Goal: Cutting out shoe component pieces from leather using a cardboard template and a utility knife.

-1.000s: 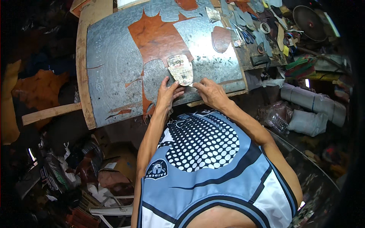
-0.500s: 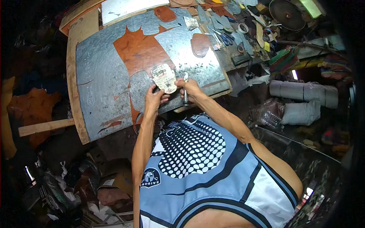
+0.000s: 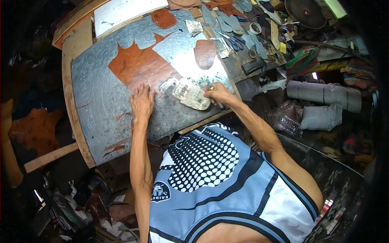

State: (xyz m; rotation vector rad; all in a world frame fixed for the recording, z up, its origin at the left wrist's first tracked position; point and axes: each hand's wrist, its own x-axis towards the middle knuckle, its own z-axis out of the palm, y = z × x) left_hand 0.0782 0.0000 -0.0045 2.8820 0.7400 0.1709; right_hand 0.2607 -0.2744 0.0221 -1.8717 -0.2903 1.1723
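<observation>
L hand lay flat, open, on leather; R hand was closed on knife, mid-frame. Template should be kept steady.

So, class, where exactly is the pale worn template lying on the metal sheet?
In the head view, the pale template lies at the sheet's near edge, between the left hand and right hand.

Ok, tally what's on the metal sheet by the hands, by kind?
Large orange leather hide: 1
Brown sole-shaped leather cutouts: 2
Pale worn templates: 2
Total: 5
</observation>
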